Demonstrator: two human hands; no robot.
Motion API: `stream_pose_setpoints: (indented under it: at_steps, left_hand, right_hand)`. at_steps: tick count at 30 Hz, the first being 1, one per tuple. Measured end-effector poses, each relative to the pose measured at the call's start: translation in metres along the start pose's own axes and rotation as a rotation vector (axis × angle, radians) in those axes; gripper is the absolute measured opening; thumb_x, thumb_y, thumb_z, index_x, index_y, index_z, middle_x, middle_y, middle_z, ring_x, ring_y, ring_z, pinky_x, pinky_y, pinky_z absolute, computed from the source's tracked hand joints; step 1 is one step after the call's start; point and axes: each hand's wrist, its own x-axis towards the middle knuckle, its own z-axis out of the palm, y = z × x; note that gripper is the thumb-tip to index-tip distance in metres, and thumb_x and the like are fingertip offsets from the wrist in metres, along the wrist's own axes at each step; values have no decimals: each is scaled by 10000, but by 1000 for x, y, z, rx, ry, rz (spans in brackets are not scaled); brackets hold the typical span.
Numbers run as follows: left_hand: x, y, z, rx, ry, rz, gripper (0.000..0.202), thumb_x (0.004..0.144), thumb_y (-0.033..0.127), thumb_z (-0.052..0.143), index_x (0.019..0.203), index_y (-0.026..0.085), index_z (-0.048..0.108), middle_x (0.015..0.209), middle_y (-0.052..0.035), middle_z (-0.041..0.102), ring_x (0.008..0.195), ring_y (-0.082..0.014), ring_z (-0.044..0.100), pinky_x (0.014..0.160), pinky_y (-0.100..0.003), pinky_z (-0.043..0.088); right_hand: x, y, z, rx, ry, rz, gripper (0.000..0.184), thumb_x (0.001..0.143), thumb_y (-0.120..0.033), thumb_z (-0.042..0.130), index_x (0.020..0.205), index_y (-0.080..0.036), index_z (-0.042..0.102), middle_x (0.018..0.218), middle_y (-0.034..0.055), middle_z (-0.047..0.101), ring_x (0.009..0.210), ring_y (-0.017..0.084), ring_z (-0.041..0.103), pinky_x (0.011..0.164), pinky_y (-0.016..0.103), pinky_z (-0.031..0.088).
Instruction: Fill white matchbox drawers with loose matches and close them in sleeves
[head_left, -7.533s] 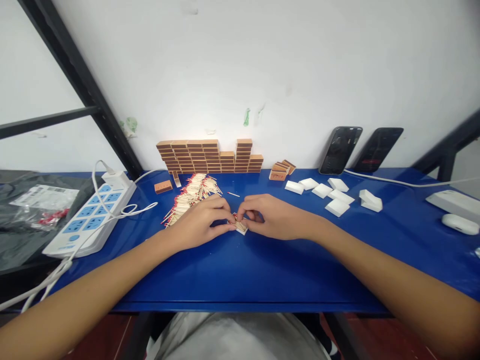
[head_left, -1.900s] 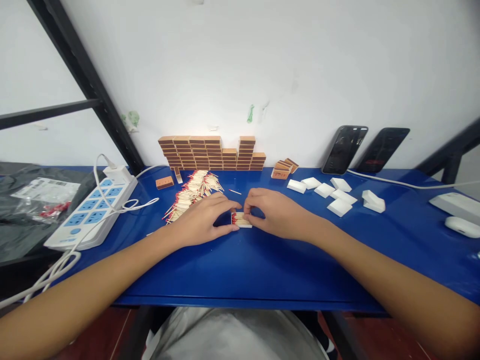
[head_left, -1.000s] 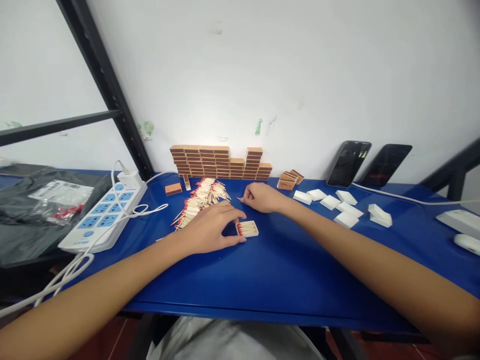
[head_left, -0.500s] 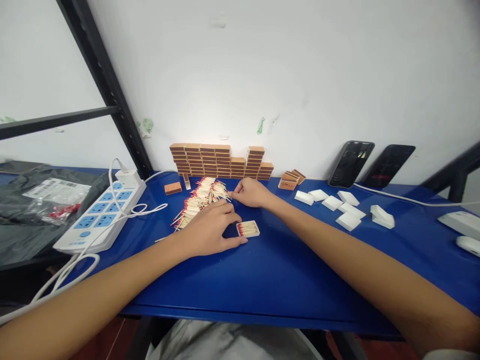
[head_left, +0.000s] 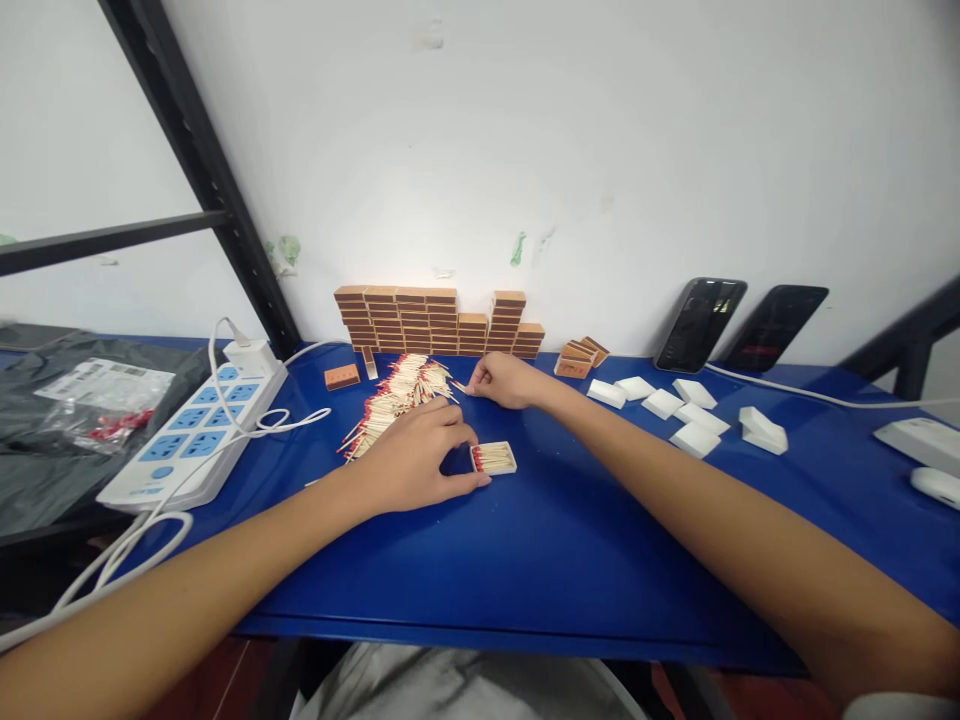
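My left hand (head_left: 427, 455) rests on the table with thumb and forefinger bracketing the left end of a small white matchbox tray (head_left: 504, 471). Inside the tray lies a layer of matches, red heads to the left. My right hand (head_left: 504, 381) pinches a match (head_left: 462, 388) at the right edge of a loose heap of matches (head_left: 405, 385); its red head points left. Part of the heap is hidden behind my left hand.
Matchboxes (head_left: 409, 318) are stacked along the wall, with a few loose matchboxes (head_left: 574, 365) to their right. Several white trays (head_left: 694, 418) lie at right, below two phones (head_left: 699, 325). A power strip (head_left: 195, 430) with white cables stands at left on the blue table (head_left: 540, 570).
My right hand has drawn slightly away from the heap, and the match in its fingers now shows clearly. My left hand stays at the tray. The view has shifted slightly.
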Motion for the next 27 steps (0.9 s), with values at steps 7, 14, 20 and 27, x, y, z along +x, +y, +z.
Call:
stream_pose_setpoints:
  at_steps: [7, 14, 20, 27]
  left_hand:
    - [0, -1, -1, -10, -12, -4, 379, 926, 553, 701, 1063, 205, 760, 902, -66, 627, 962, -263, 575, 844, -399, 477]
    - [2, -3, -5, 1, -20, -30, 367, 910, 543, 722, 1022, 196, 767, 894, -64, 626, 931, -253, 580, 817, -388, 478]
    - [2, -8, -8, 4, -1, -43, 339, 905, 517, 740, 1000, 194, 775, 886, -69, 631, 908, -246, 599, 797, -377, 489]
    - [4, -11, -5, -5, 23, -22, 352, 911, 509, 737, 1050, 188, 774, 888, -63, 644, 935, -249, 602, 817, -380, 493]
  right_hand:
    - [-1, -1, -2, -44, -5, -1, 148, 920, -141, 666, 927, -142, 814, 936, 67, 823, 788, 151, 716, 665, 207, 483]
    - [-16, -18, 1, -396, 61, -70, 240, 1012, -206, 562, 1062, -80, 760, 1183, 224, 755, 1075, 289, 725, 838, 309, 509]
    - [-30, -15, -14, -471, 25, -103, 226, 1035, -239, 555, 1055, -101, 733, 1188, 209, 737, 1086, 294, 711, 831, 312, 490]
    - [-96, 3, -22, -227, -10, -263, 164, 1055, -259, 516, 978, -183, 639, 1069, 92, 691, 913, 201, 648, 784, 287, 455]
